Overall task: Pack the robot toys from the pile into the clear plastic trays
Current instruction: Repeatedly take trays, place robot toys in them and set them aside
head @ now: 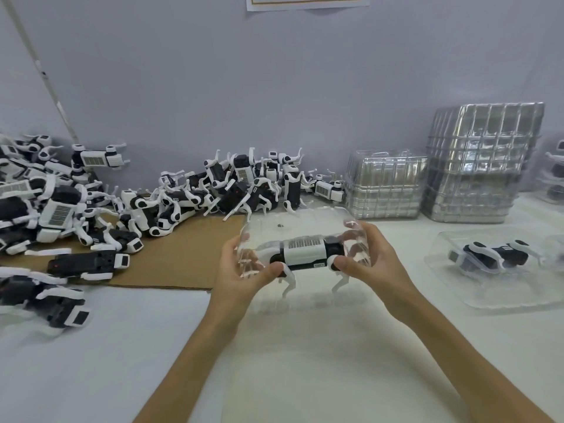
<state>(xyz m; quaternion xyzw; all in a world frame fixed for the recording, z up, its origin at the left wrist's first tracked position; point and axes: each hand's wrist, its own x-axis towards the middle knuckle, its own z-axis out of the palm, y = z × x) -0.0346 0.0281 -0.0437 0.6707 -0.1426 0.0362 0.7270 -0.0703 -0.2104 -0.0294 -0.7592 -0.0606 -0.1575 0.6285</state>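
A black and white robot dog toy (306, 254) sits inside a clear plastic tray (293, 222) held above the white table at centre. My left hand (241, 267) grips the tray's left end, thumb pressed near the toy's front. My right hand (370, 257) grips the right end, thumb on the toy's rear. The toy's legs hang out below the tray. A large pile of robot toys (146, 203) spreads across the left and back of the table, partly on brown cardboard (183, 257).
Two stacks of empty clear trays (384, 184) (479, 163) stand at the back right against the wall. A packed tray with a robot toy (494, 254) lies at the right. More packed trays (554, 175) show at the far right edge.
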